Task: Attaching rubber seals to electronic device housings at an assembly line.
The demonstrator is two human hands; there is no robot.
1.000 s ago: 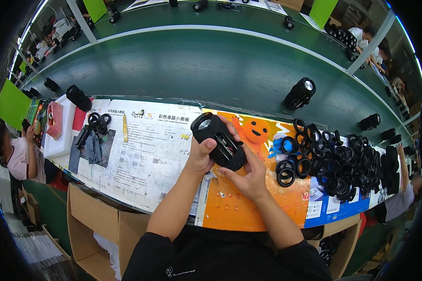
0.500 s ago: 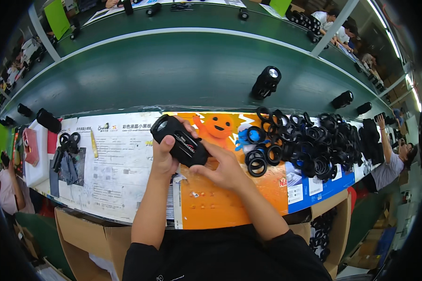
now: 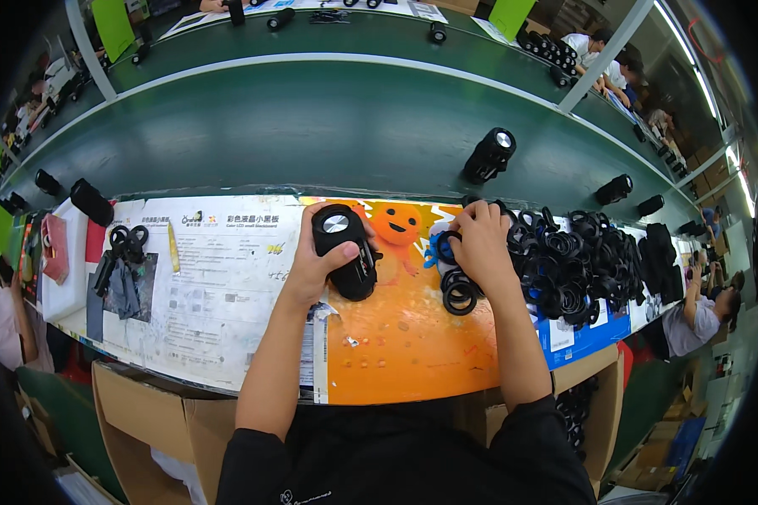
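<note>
My left hand (image 3: pixel 319 268) is wrapped round a black cylindrical portable speaker (image 3: pixel 351 276), its silver round end tilted up and away. The speaker is held above the seam between the white sheet and the orange board. To the right, my right hand (image 3: pixel 485 248) has its fingers curled down on the black rings at the near-left edge of a large heap of rings (image 3: pixel 568 261). Its fingertips close on a ring there, partly hidden by the hand. Loose black rings (image 3: pixel 459 295) lie just below those fingers.
Beyond the work surface runs a green conveyor (image 3: pixel 295 126) with a standing black speaker (image 3: pixel 489 157). Scissors (image 3: pixel 126 244), a yellow pen (image 3: pixel 173 247) and a white foam tray (image 3: pixel 66 282) lie left. Open cardboard boxes (image 3: pixel 147 417) stand below the near edge. Other people sit at both sides.
My right hand has left the speaker and moved right to the rings. My left hand keeps hold of the speaker, now turned more upright. The speakers on the conveyor have shifted slightly.
</note>
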